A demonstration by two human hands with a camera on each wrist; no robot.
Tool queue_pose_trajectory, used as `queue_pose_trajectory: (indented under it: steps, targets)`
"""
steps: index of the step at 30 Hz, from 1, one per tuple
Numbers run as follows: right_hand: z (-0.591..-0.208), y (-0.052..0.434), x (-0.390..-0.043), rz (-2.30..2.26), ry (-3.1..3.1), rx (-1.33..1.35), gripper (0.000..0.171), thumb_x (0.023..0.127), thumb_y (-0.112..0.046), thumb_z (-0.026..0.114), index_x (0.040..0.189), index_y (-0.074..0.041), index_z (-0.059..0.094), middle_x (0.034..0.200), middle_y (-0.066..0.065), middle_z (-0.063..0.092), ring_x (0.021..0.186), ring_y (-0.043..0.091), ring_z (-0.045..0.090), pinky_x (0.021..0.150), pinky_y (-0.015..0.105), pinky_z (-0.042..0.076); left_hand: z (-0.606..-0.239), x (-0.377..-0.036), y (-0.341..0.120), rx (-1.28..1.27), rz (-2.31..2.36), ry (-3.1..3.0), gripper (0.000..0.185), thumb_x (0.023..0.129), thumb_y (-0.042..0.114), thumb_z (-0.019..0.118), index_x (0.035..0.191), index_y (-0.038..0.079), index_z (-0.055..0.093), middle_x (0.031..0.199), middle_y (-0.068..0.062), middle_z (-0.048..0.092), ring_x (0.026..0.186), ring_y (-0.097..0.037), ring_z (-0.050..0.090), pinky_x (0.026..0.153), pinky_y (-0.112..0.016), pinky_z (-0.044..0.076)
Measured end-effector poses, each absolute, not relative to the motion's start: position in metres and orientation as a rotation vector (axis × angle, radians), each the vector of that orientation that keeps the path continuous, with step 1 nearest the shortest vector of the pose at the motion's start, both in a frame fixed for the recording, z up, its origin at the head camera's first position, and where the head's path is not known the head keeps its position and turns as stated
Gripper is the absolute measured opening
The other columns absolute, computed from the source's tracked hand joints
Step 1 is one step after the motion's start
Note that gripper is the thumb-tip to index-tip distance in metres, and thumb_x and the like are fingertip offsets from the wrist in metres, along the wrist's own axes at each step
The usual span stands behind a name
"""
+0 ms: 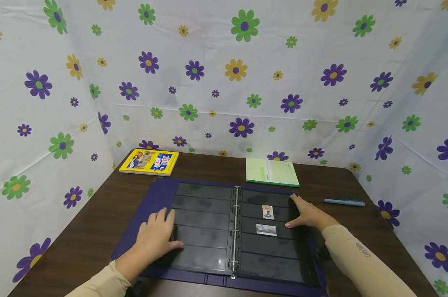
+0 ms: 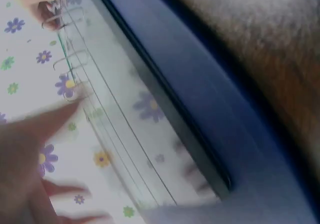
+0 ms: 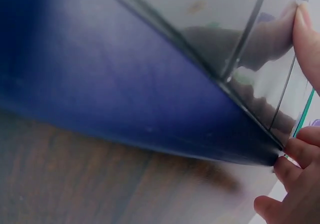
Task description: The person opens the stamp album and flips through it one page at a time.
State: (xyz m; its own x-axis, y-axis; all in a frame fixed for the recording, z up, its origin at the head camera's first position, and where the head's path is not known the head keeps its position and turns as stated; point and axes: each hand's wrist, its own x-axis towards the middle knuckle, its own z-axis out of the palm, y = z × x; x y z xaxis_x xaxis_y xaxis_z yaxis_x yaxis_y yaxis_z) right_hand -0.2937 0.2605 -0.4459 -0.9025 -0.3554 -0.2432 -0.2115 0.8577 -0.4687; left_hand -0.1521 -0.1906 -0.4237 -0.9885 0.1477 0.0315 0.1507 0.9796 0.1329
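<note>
A dark blue ring binder (image 1: 153,198) lies open on the table, with black pocket pages on both sides of its metal rings (image 1: 236,233). Two small stamps, one upright (image 1: 267,212) and one sideways (image 1: 266,229), sit in strips of the right page (image 1: 268,264). My left hand (image 1: 153,235) is spread over the outer part of the left page (image 1: 201,218), its thumb reaching inward. At the right page's upper outer edge is my right hand (image 1: 307,212); its thumb (image 3: 306,41) touches the page surface and its fingers (image 3: 295,166) are at the binder's edge.
A yellow book (image 1: 149,161) lies at the back left of the brown table (image 1: 209,165). Behind the binder is a green notebook (image 1: 272,171). A blue pen (image 1: 344,202) lies to the right, beyond my right hand. A flower-patterned sheet (image 1: 209,82) encloses the table's back and sides.
</note>
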Motion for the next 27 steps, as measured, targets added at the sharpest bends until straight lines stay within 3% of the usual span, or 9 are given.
queue_pose_trajectory:
  steps: [5, 9, 12, 14, 16, 20, 23, 25, 27]
  targets:
    - [-0.442, 0.261, -0.291, -0.623, 2.749, -0.477, 0.115, 0.064, -0.047, 0.083, 0.141, 0.012, 0.022, 0.145, 0.034, 0.022, 0.130, 0.051, 0.022, 0.100, 0.065, 0.018, -0.428, -0.148, -0.181, -0.678, -0.409, -3.180, 0.092, 0.069, 0.063, 0.069, 0.142, 0.012, 0.042, 0.148, -0.020, 0.029, 0.132, -0.045, 0.025, 0.091, -0.069, 0.028]
    - [-0.443, 0.261, -0.290, -0.666, 2.819, -0.511, 0.114, 0.059, -0.047, 0.086, 0.140, 0.008, 0.028, 0.139, 0.029, 0.034, 0.121, 0.047, 0.033, 0.095, 0.064, 0.027, -0.433, -0.144, -0.178, -0.698, -0.454, -3.260, 0.087, 0.070, 0.060, 0.068, 0.141, 0.015, 0.044, 0.148, -0.019, 0.028, 0.132, -0.046, 0.026, 0.090, -0.069, 0.029]
    - [-0.443, 0.262, -0.287, -0.823, 2.816, -0.469, 0.119, 0.058, -0.042, 0.088, 0.143, 0.007, 0.021, 0.140, 0.032, 0.025, 0.119, 0.046, 0.033, 0.094, 0.060, 0.032, -0.436, -0.143, -0.178, -0.671, -0.443, -3.266, 0.087, 0.070, 0.060, 0.069, 0.141, 0.015, 0.045, 0.149, -0.019, 0.028, 0.132, -0.045, 0.026, 0.090, -0.069, 0.029]
    - [-0.441, 0.265, -0.284, -0.964, 2.788, -0.405, 0.119, 0.062, -0.037, 0.088, 0.144, 0.008, 0.013, 0.139, 0.035, 0.021, 0.112, 0.045, 0.042, 0.089, 0.056, 0.040, -0.437, -0.143, -0.178, -0.671, -0.443, -3.260, 0.087, 0.070, 0.060, 0.069, 0.141, 0.015, 0.045, 0.149, -0.019, 0.028, 0.131, -0.045, 0.027, 0.089, -0.069, 0.029]
    - [-0.436, 0.270, -0.277, -1.114, 2.730, -0.295, 0.112, 0.071, -0.034, 0.083, 0.144, 0.008, 0.009, 0.135, 0.036, 0.025, 0.093, 0.039, 0.052, 0.075, 0.049, 0.048, -0.437, -0.143, -0.178, -0.680, -0.446, -3.252, 0.087, 0.070, 0.060, 0.068, 0.141, 0.015, 0.045, 0.149, -0.019, 0.028, 0.131, -0.046, 0.027, 0.089, -0.069, 0.030]
    - [-0.429, 0.280, -0.258, -1.320, 2.484, -0.145, 0.083, 0.089, -0.033, 0.065, 0.139, 0.011, 0.016, 0.094, 0.023, 0.054, 0.063, 0.021, 0.050, 0.057, 0.036, 0.048, -0.437, -0.143, -0.178, -0.690, -0.441, -3.240, 0.087, 0.070, 0.061, 0.067, 0.141, 0.015, 0.044, 0.149, -0.018, 0.028, 0.131, -0.045, 0.027, 0.089, -0.069, 0.030]
    - [-0.431, 0.285, -0.243, -1.376, 2.300, -0.159, 0.055, 0.095, -0.030, 0.056, 0.119, 0.016, 0.036, 0.066, 0.006, 0.048, 0.057, 0.015, 0.047, 0.053, 0.032, 0.046, -0.436, -0.142, -0.178, -0.683, -0.423, -3.240, 0.087, 0.070, 0.061, 0.067, 0.141, 0.016, 0.044, 0.149, -0.018, 0.028, 0.131, -0.045, 0.027, 0.089, -0.068, 0.030]
    - [-0.432, 0.287, -0.236, -1.423, 2.235, -0.193, 0.039, 0.097, -0.026, 0.053, 0.099, 0.012, 0.044, 0.060, 0.001, 0.046, 0.053, 0.013, 0.048, 0.050, 0.030, 0.045, -0.436, -0.142, -0.178, -0.674, -0.410, -3.238, 0.087, 0.070, 0.061, 0.067, 0.141, 0.016, 0.044, 0.149, -0.017, 0.028, 0.132, -0.044, 0.027, 0.089, -0.068, 0.031]
    - [-0.430, 0.287, -0.231, -1.464, 2.232, -0.194, 0.036, 0.097, -0.024, 0.052, 0.079, 0.005, 0.043, 0.055, -0.001, 0.044, 0.050, 0.014, 0.049, 0.047, 0.029, 0.043, -0.436, -0.142, -0.179, -0.668, -0.401, -3.236, 0.087, 0.070, 0.061, 0.067, 0.141, 0.016, 0.044, 0.149, -0.017, 0.028, 0.132, -0.044, 0.027, 0.089, -0.068, 0.031]
